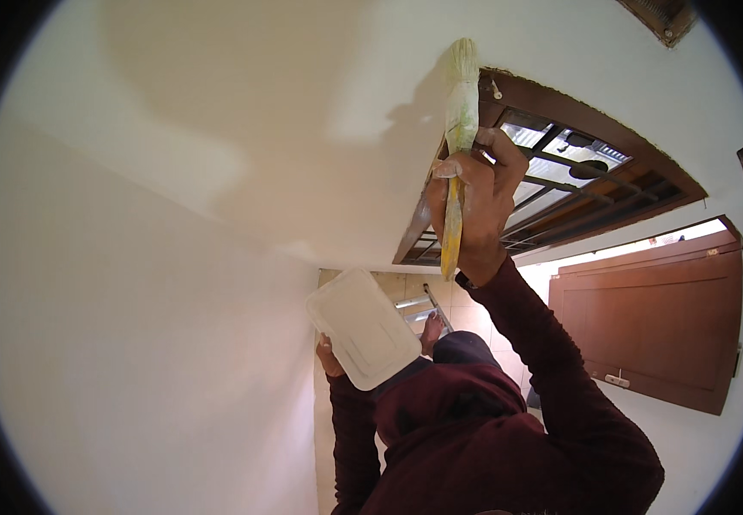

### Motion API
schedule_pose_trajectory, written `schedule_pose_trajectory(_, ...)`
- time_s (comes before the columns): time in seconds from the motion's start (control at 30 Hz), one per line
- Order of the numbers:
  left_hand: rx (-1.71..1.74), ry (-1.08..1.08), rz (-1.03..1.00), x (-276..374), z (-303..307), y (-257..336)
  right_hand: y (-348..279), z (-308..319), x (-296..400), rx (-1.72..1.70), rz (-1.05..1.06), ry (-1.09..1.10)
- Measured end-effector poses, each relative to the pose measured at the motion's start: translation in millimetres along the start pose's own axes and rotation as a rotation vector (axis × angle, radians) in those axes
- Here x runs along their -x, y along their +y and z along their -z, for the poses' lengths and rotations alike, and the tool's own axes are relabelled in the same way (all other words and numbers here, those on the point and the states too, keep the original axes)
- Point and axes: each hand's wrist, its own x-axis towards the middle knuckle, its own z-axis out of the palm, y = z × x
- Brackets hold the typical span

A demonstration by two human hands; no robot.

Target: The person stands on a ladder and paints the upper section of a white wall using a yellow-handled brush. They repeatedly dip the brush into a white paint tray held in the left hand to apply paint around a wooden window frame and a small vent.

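My right hand (477,193) grips a paintbrush (463,112) by its worn yellow handle, bristles pointing up. Pale paint coats the bristles and ferrule, and whitish smears mark my fingers. The bristles are by the white wall (294,84), just beyond the upper corner of a brown wooden window frame (494,116); whether they touch it I cannot tell. Lower down, my left hand (329,357) holds a shallow off-white rectangular plastic tray (364,328) at one side. A pale layer covers its inside. Most of the left fingers are hidden beneath it.
Metal bars (551,183) cross the window. A brown wooden door (654,315) with a handle stands at the right. Below me, one bare foot (432,327) is on a metal ladder (413,301) above a tiled floor (468,317). Another white wall (153,309) rises at the left.
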Motion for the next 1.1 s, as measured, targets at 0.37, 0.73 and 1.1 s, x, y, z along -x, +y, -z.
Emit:
schedule_pose_trajectory(0.37, 0.026, 0.017, -0.004, 0, 0, -1, -2, 1, 24, -0.009, -0.061, -0.079)
schedule_pose_trajectory(0.73, 0.071, -0.035, 0.044, 0, -2, 1, -15, 23, 17, -0.08, -0.04, -0.017)
schedule_pose_trajectory(1.1, 0.105, -0.109, 0.041, -8, 16, -1, 5, -2, 27, -0.021, -0.008, -0.035)
